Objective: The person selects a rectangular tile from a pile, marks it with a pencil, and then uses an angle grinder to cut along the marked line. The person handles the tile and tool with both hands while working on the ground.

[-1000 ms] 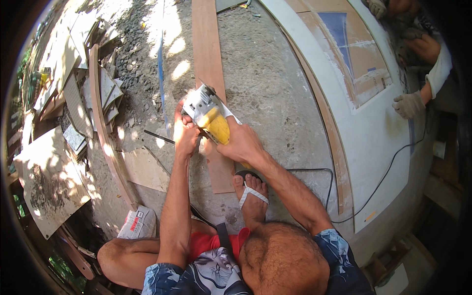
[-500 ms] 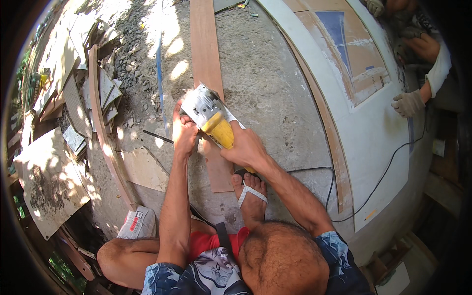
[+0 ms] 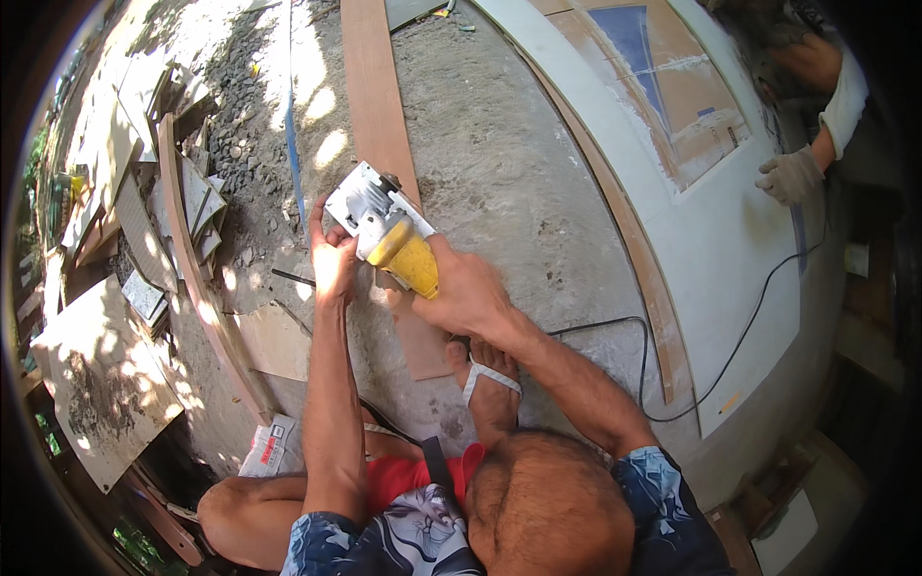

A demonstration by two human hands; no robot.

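A yellow and silver handheld power tool is over a long reddish plywood strip. My left hand has its fingers curled on the left side of the tool's metal base. My right hand is wrapped round the yellow body, near its lower end. Where the tool meets the strip is hidden. My sandalled foot rests on the concrete beside the strip's near end. A black cord runs off to the right.
A stack of broken boards and a curved timber lie left, near gravel. A large pale panel lies right, with another person's gloved hand at its edge. A white sack lies lower left.
The view has shifted, moving the strip, tool and my hands leftward in the picture; my grip looks the same. The other person's upper gloved hand has dropped out of sight.
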